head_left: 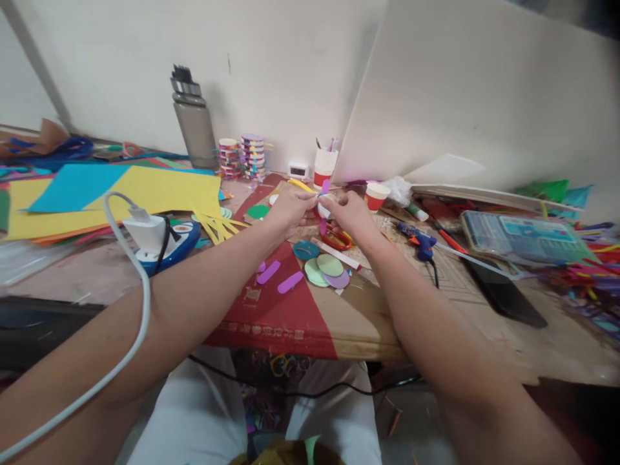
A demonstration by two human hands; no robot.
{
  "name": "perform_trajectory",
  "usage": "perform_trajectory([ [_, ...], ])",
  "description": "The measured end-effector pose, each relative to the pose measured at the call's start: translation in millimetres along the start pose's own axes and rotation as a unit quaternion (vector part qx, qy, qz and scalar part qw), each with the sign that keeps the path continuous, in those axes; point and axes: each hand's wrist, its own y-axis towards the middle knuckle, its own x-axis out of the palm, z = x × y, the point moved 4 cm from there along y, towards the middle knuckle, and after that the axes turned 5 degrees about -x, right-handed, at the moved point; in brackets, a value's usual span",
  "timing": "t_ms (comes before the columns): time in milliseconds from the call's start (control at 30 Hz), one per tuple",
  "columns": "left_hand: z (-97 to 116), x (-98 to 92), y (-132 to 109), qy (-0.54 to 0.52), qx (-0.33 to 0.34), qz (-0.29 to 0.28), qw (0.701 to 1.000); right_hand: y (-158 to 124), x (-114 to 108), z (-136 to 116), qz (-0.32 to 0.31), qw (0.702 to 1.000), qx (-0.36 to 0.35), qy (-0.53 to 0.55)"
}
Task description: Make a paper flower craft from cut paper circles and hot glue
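Small white piece (324,210): a little rounded white object, held above the table's middle, between both hands; its exact form is too small to tell.
Purple strip (325,186): a narrow paper strip with rounded ends is seen against the white piece, one end rising above it, another length hanging below.
Left hand (290,210): fingertips drawn together, the white piece pinched from its left side.
Right hand (351,213): fingers curled in, the same piece pinched from its right side.
Scissors (337,239): red looped handles, laid flat just beneath the hands.
Paper circles (329,266): flat discs in pale green, lilac and teal, overlapped near the scissors.
Loose strips (279,276): two purple rounded strips, laid on the red-printed cardboard (271,316) covering the table.
Glue gun (420,243): blue plastic, laid to the right of the hands.
Paper cup (376,196): white with a red band, stood just behind the right hand.
Yellow sheet (155,190): smooth card at the left, its edge cut into a fringe.
Bottle (194,123): grey metal, cylindrical, stood upright by the wall.
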Motion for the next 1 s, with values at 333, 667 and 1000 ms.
perform_trajectory([
  [333,2.8,-8.8,3.6,-0.08,0.085,-0.033,0.993,-15.3,-5.9,-18.9,0.075,0.994,-0.075,0.034],
  [667,4.2,-10.0,4.0,-0.074,0.102,-0.038,0.991,-18.0,-9.8,-24.2,0.088,0.988,-0.105,0.07],
  [1000,5.0,-10.2,3.9,-0.078,0.111,-0.042,0.99,-17.7,-8.8,-23.5,0.097,0.984,-0.127,0.083],
])
